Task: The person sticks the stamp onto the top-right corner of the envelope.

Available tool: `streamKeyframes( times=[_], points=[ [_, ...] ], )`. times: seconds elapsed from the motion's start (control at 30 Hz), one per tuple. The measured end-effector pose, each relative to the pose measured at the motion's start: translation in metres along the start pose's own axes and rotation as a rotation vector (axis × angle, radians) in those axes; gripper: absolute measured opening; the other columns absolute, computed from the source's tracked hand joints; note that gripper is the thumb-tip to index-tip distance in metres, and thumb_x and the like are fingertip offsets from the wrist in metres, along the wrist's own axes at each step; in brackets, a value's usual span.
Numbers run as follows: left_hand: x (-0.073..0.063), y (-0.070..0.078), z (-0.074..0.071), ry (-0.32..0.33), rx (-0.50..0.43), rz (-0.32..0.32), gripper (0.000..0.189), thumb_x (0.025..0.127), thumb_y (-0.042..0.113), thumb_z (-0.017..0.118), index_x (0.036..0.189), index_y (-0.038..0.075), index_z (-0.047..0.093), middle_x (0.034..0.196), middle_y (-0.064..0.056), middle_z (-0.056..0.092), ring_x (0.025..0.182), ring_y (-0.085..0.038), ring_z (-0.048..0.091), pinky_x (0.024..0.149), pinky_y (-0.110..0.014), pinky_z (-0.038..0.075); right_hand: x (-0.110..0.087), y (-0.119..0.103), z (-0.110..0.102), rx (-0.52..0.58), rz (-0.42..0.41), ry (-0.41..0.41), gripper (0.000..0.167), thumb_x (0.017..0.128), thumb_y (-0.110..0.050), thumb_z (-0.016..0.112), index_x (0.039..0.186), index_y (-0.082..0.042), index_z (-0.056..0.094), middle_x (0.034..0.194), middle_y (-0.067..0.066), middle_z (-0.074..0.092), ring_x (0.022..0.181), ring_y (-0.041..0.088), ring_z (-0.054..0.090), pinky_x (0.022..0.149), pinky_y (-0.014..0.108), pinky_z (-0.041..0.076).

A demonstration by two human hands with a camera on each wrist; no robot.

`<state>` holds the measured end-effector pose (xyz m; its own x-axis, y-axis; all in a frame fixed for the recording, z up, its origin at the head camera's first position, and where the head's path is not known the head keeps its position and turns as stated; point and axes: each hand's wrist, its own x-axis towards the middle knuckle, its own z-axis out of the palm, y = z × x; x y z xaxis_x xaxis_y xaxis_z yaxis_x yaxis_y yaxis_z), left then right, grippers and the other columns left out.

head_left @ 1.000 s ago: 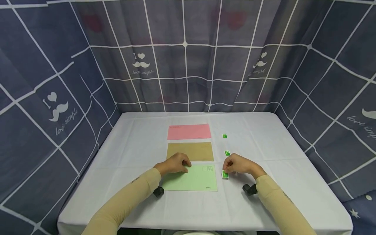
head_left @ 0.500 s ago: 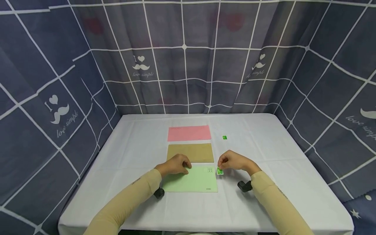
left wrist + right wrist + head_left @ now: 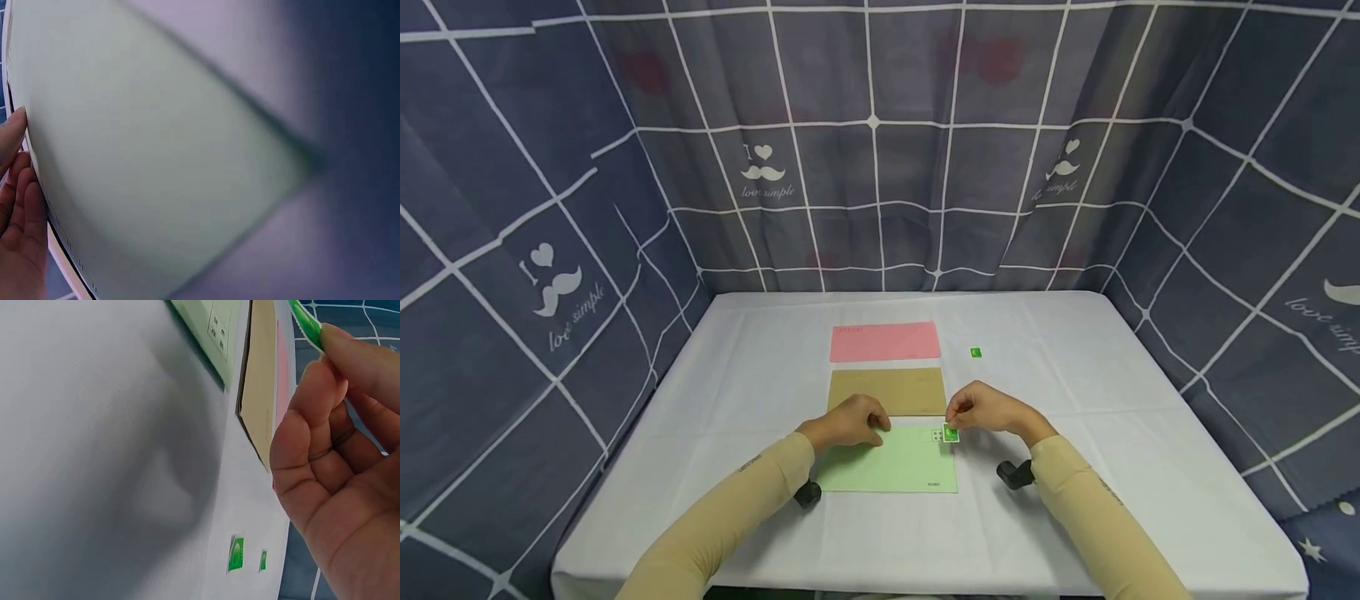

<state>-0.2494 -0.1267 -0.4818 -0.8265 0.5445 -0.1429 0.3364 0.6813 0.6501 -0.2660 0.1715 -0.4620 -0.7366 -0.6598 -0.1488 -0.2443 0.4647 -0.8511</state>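
Note:
A light green envelope (image 3: 895, 468) lies on the white table, with a small printed box near its upper right corner. My left hand (image 3: 851, 420) rests on its upper left part, thumb and fingers spread apart and touching the paper. Between thumb and forefinger, my right hand (image 3: 994, 412) pinches a green postage stamp (image 3: 951, 434) with a white toothed edge. In the head view this stamp overlaps the envelope's right edge, partly covering the printed box. The right wrist view shows the stamp (image 3: 307, 325) raised above the table.
Beyond the green envelope lie a brown envelope (image 3: 887, 385) and a pink envelope (image 3: 886, 342), in a column. One loose green stamp (image 3: 976, 352) lies to their right; another stamp (image 3: 235, 554) shows in the right wrist view. Patterned curtains (image 3: 917, 167) enclose the table.
My right hand has picked up the nearest stamp from the table and carried it left to the green envelope's upper right corner. My left hand has stayed on the envelope.

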Motion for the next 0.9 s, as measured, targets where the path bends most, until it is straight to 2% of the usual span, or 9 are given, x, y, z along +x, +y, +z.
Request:
streamKeyframes(
  times=[0.17,0.4,0.63,0.9],
  points=[
    [0.001,0.002,-0.001,-0.021,-0.019,-0.01,0.018,0.082,0.005,0.082,0.096,0.012,0.074,0.099,0.003,0.067,0.092,-0.012,0.057,0.084,-0.027,0.051,0.003,-0.003,0.002,-0.009,0.009,-0.004,0.007,0.088,-0.002,0.073,0.091,0.004,0.072,0.08,0.004,0.069,0.071,0.013,0.055,0.067,0.026,0.049],
    [-0.003,0.0,-0.003,-0.029,-0.037,-0.021,0.019,0.081,0.002,0.081,0.096,0.011,0.074,0.102,0.002,0.067,0.092,-0.012,0.058,0.085,-0.027,0.053,0.013,-0.003,0.008,0.018,-0.037,-0.04,0.008,0.088,-0.002,0.072,0.091,0.005,0.072,0.081,0.001,0.07,0.073,0.012,0.058,0.068,0.029,0.051],
    [0.0,0.002,-0.004,-0.022,-0.013,-0.01,0.018,0.082,0.003,0.081,0.097,0.011,0.074,0.102,0.002,0.067,0.092,-0.011,0.058,0.083,-0.026,0.053,0.016,-0.009,0.01,0.009,-0.029,-0.024,0.006,0.088,-0.001,0.072,0.09,0.004,0.073,0.083,0.01,0.072,0.073,0.014,0.057,0.069,0.03,0.051],
    [-0.001,0.002,-0.004,-0.021,0.019,0.006,0.018,0.08,0.002,0.082,0.095,0.01,0.074,0.1,0.001,0.068,0.09,-0.011,0.058,0.081,-0.025,0.053,0.024,-0.005,0.015,0.012,-0.029,-0.007,0.005,0.089,-0.002,0.072,0.09,0.002,0.073,0.082,0.002,0.071,0.073,0.013,0.057,0.07,0.033,0.051]
  ],
)
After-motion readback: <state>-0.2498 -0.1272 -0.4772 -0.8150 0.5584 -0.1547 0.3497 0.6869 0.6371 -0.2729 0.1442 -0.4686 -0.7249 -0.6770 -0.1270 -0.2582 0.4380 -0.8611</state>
